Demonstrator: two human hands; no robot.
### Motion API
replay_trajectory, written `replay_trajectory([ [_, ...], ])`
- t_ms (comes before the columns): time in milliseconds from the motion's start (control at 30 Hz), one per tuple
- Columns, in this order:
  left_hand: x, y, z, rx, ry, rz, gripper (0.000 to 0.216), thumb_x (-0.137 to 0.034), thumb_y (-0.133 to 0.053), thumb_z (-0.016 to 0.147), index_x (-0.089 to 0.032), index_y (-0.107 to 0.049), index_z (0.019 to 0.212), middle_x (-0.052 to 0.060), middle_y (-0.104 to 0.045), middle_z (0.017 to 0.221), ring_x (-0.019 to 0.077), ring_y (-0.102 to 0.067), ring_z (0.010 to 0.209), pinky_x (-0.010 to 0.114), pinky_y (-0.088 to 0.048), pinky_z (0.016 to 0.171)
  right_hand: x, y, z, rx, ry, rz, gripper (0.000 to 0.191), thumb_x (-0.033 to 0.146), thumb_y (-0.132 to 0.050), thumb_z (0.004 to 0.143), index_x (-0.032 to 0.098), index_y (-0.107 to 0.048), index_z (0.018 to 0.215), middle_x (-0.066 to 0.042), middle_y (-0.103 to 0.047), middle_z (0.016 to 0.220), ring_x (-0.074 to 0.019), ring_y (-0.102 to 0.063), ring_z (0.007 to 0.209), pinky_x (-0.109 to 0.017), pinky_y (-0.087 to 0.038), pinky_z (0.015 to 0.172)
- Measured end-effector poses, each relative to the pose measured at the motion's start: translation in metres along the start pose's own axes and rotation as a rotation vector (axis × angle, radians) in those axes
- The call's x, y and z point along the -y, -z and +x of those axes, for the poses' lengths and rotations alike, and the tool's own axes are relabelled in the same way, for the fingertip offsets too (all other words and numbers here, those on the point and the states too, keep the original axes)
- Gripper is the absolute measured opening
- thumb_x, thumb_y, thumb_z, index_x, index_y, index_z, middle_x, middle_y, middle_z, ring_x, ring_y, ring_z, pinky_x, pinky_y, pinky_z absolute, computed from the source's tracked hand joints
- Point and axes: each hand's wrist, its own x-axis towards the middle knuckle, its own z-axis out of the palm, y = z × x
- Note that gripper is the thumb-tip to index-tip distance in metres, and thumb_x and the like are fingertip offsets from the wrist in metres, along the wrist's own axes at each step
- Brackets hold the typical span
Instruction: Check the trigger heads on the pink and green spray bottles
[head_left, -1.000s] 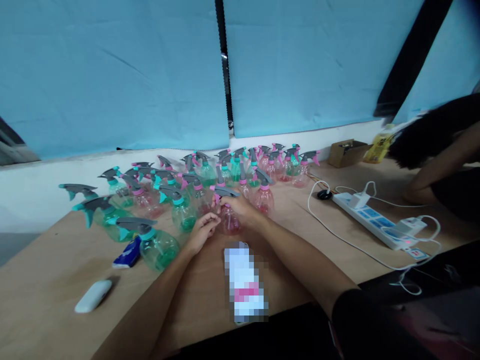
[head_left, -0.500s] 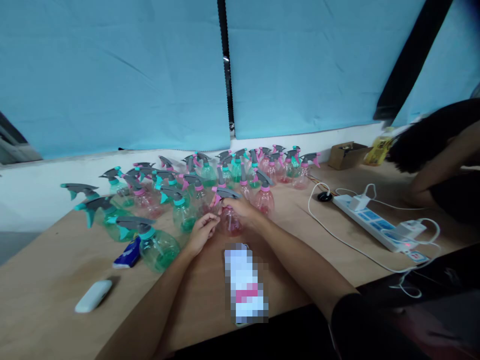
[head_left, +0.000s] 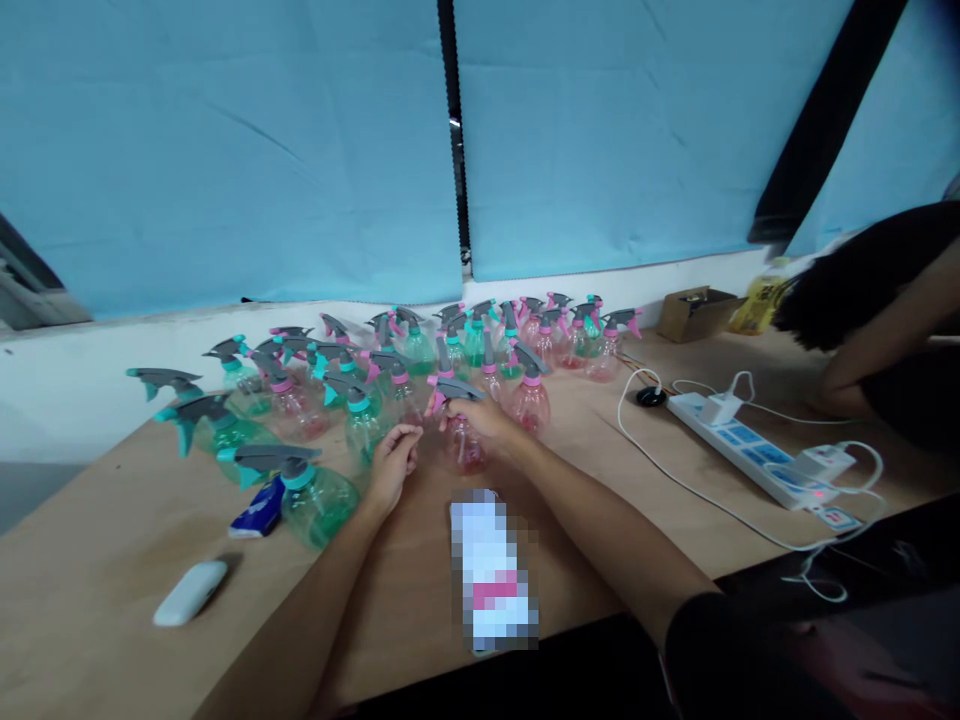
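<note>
My right hand [head_left: 484, 416] grips the neck of a pink spray bottle [head_left: 466, 448] with a grey trigger head, standing on the wooden table [head_left: 135, 540]. Its fingers are wrapped round the collar just under the trigger. My left hand [head_left: 391, 462] hovers a little to the left of that bottle with its fingers curled loosely and nothing visible in them. Behind both hands stand several green and pink spray bottles [head_left: 360, 420] in a crowded group.
A green bottle [head_left: 319, 497] and a blue packet [head_left: 259, 508] lie at the left, with a white oblong object [head_left: 189, 592] nearer the front edge. A white power strip [head_left: 757, 450] with cables runs on the right. Another person's arm [head_left: 877, 340] rests at the far right by a cardboard box [head_left: 694, 310].
My left hand has drawn back to the left from the pink bottle's nozzle. The right hand keeps its hold on the bottle.
</note>
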Motion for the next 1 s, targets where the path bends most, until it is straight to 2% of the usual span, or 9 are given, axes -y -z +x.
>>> replay_trajectory([
  [167,-0.0015,-0.0006,-0.0016,0.003,0.004,0.016,0.027,-0.043,-0.071,0.072,-0.02,-0.059,0.079,-0.01,-0.043,0.053,0.0045,-0.035,0.04,0.016,-0.02,0.04,-0.0037,-0.0011,0.0009,-0.019,-0.018,0.053,0.032,0.018,-0.052,0.062,0.018,-0.07,0.088,0.001,-0.063,0.066,-0.0118,-0.054,0.054,-0.024,-0.046,0.057],
  [400,-0.0006,-0.0006,-0.0023,0.025,-0.009,0.049,0.027,-0.044,-0.07,0.074,-0.02,-0.061,0.08,-0.009,-0.044,0.054,0.0045,-0.036,0.041,0.016,-0.021,0.04,0.0005,0.0006,0.0006,0.009,-0.002,-0.027,0.034,0.017,-0.05,0.062,0.02,-0.071,0.088,0.003,-0.062,0.063,-0.0121,-0.055,0.057,-0.025,-0.048,0.064],
  [633,0.0006,-0.0002,-0.0016,0.038,-0.008,0.08,0.029,-0.046,-0.07,0.074,-0.02,-0.06,0.08,-0.008,-0.044,0.055,0.005,-0.037,0.042,0.016,-0.022,0.04,0.0014,-0.0033,-0.0013,-0.016,0.004,0.043,0.024,0.017,-0.05,0.061,0.018,-0.068,0.076,0.002,-0.06,0.062,-0.0114,-0.052,0.054,-0.025,-0.046,0.058],
  [833,0.0016,0.0008,-0.0014,0.048,-0.014,0.094,0.029,-0.047,-0.069,0.075,-0.02,-0.061,0.081,-0.008,-0.046,0.055,0.0052,-0.038,0.042,0.017,-0.023,0.04,0.0023,-0.0009,-0.0009,0.001,-0.012,-0.019,0.031,0.018,-0.05,0.061,0.02,-0.07,0.086,0.001,-0.065,0.068,-0.0127,-0.054,0.057,-0.026,-0.048,0.062],
  [1000,0.0007,0.0004,-0.002,0.047,-0.013,0.104,0.029,-0.048,-0.068,0.076,-0.02,-0.062,0.08,-0.008,-0.047,0.054,0.0054,-0.039,0.042,0.017,-0.023,0.04,-0.0006,0.0011,-0.0002,0.019,-0.03,-0.016,0.029,0.018,-0.05,0.062,0.02,-0.07,0.082,0.002,-0.064,0.066,-0.0126,-0.055,0.057,-0.025,-0.046,0.062],
])
